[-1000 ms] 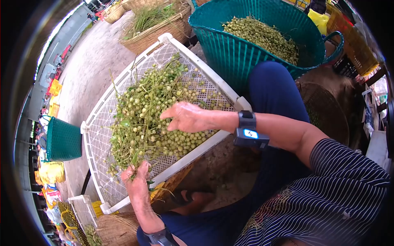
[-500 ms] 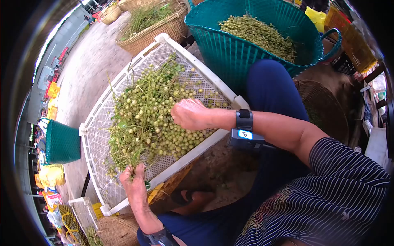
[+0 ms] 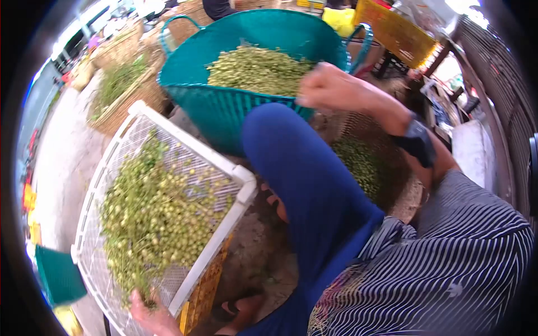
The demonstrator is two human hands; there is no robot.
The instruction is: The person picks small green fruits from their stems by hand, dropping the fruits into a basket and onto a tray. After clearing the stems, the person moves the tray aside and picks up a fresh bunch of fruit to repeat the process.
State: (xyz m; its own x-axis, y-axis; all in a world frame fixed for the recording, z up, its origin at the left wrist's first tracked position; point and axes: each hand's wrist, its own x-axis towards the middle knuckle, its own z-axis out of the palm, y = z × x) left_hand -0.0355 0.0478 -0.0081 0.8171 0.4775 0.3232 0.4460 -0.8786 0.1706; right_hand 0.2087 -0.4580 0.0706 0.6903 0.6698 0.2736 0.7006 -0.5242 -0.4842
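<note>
Ground point(image 3: 59, 168) is extending beyond a white tray point(image 3: 190, 142) of green fruit point(image 3: 162, 218). Left hand point(image 3: 151, 315) is pinching stems point(image 3: 137, 275) near its edge; right hand point(image 3: 330, 88), curled closed, any contents hidden, is hovering by the teal basket point(image 3: 207, 109).

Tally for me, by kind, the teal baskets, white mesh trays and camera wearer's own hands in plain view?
Teal baskets: 2 (large basket, smaller basket)
White mesh tray: 1
Wearer's hands: 2 (left hand, right hand)
Total: 5
</note>
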